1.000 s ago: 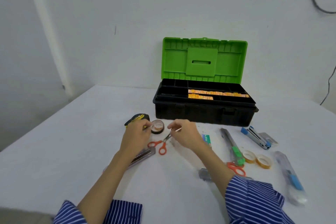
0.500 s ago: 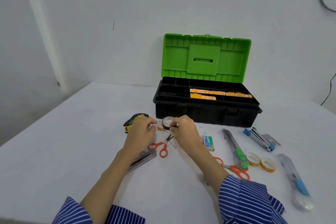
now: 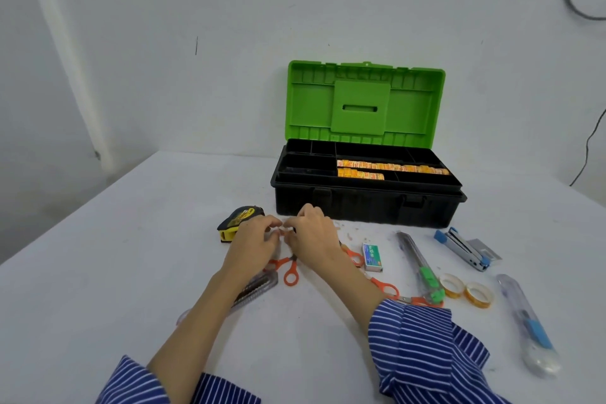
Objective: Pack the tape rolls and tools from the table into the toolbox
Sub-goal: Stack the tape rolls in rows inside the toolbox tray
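Note:
The toolbox stands open at the back of the table, black base and green lid upright, with orange strips in its tray. In front of it my left hand and my right hand meet fingertip to fingertip, pinching a small brown tape roll that is almost wholly hidden by the fingers. Beside my left hand lies a yellow-black tape measure. Small orange scissors lie under my hands.
On the table to the right lie a staple box, a green utility knife, larger orange scissors, two clear tape rolls, a blue stapler and a blue cutter. A clear-cased knife lies under my left forearm.
My right hand picked the brown tape roll up off the table. Both hands have closed together around it, and it has gone from plain view.

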